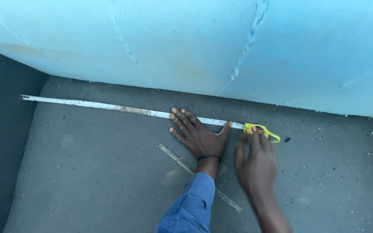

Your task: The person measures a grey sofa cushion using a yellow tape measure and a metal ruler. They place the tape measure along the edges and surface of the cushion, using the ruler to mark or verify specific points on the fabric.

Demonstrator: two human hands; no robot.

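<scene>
Flat on grey foam sheet (87,172), tape measure (121,108) lay stretched below blue foam block (186,43) — thin, springy, likely to snap back. Left hand (197,133) spread, pressing tape. Right hand (255,162) at yellow case (262,130) — grip blurred, couldn't tell. Steel ruler (182,164) nearby.

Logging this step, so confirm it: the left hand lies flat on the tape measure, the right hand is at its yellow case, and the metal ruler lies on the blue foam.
Not quite. In the head view the metal ruler lies on the grey foam pad, not the blue foam. The left hand does lie flat on the tape measure, the right hand at its yellow case.
</scene>
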